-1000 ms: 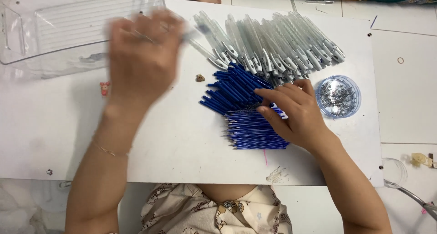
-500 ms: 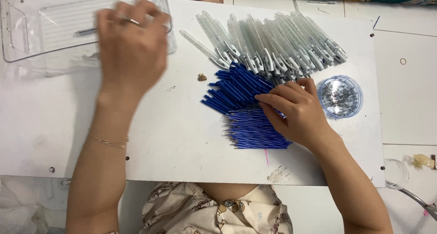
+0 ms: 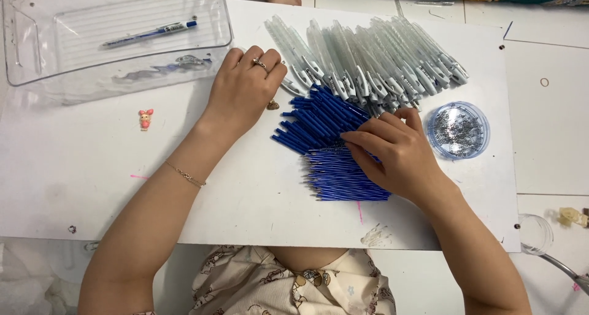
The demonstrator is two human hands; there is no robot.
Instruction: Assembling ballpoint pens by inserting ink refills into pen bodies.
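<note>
my right hand (image 3: 396, 158) lies flat on the blue refills (image 3: 334, 146), fingers spread; my left hand (image 3: 245, 91), fingers loosely curled, should pinch one clear barrel (image 3: 368, 60) cleanly.

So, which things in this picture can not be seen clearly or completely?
- Head view: the left hand covers its own fingertips, so a grasp cannot be told.
- The right hand hides part of the blue refills under it.
- The round clear dish holds tiny shiny parts, too small to identify.
- The clear tray is cut off by the top and left edges.
- A glass item at lower right lies partly behind the white board.
</note>
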